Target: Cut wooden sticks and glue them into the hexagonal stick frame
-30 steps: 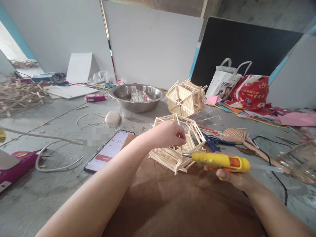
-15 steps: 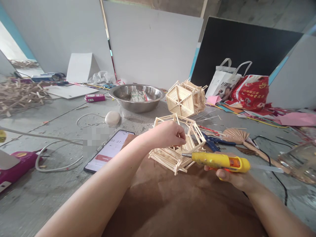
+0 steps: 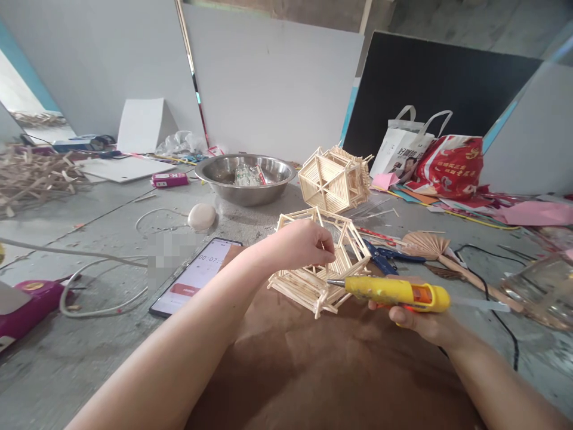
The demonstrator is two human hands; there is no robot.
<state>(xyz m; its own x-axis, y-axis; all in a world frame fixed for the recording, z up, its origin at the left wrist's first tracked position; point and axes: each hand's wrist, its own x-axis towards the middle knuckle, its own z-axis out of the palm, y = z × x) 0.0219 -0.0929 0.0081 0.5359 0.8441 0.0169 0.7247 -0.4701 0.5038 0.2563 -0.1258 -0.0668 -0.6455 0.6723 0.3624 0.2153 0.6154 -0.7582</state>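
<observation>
A yellow hot glue gun (image 3: pixel 380 289) is in my right hand (image 3: pixel 418 322), its metal nozzle pointing left and a clear glue stick out of its back. My left hand (image 3: pixel 308 243) is closed in a pinch above an open, many-sided frame of thin wooden sticks (image 3: pixel 304 291). Just below its fingertips shows a short pale end of a wooden stick (image 3: pixel 327 271), close to the nozzle tip. The hand hides part of the frame's middle. Behind stands a fuller wooden stick model (image 3: pixel 329 182) with hexagonal, spoked faces.
A phone (image 3: pixel 192 278) showing a timer lies left of my forearm. Further back is a steel basin (image 3: pixel 246 191). Blue-handled pliers (image 3: pixel 389 258), a palm-leaf fan (image 3: pixel 430 246) and a glass jar (image 3: pixel 541 292) lie right. A purple power strip (image 3: pixel 31 304) and cables lie left.
Both hands, the glue gun and the stick frame keep the same positions relative to each other. The whole view has shifted very slightly.
</observation>
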